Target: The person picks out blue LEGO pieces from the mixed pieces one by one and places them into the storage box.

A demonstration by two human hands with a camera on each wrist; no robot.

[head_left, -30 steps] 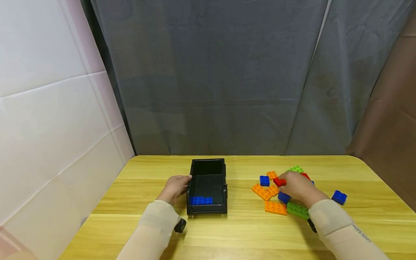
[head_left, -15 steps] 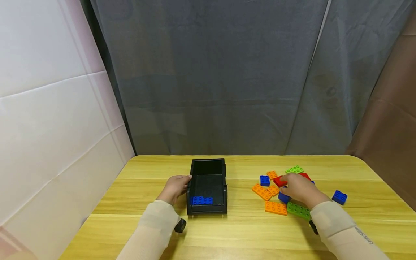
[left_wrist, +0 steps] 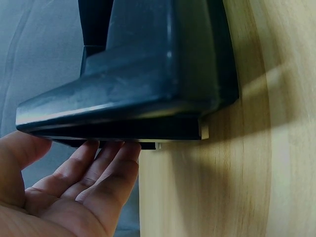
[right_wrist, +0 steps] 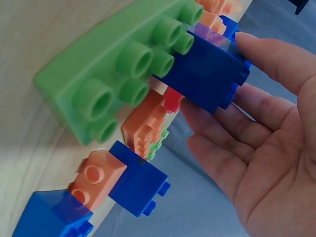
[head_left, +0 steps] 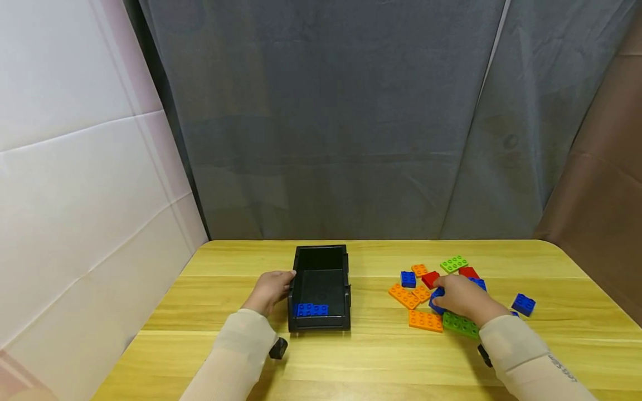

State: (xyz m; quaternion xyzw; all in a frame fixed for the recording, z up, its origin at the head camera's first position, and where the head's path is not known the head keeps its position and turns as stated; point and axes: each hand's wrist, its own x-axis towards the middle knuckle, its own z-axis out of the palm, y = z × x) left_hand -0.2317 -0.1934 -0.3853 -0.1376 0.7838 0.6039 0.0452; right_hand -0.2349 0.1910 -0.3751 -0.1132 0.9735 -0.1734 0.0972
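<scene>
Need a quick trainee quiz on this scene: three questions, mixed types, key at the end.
1. Fill in: the right hand has its fingers around a ___ block.
2. Which touches the black bin? A) left hand B) right hand C) both hands
3. True or false: no block lies inside the bin.

Key: 1. blue; 2. A; 3. false, blue shows inside: at least one block.

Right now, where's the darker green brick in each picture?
Head: the darker green brick is at lower right, just below the right hand.
Left wrist: not in it.
Right wrist: the darker green brick is big, at upper left, next to the blue brick the right hand holds.
Shared landmark: the wooden tabletop, in all three.
</scene>
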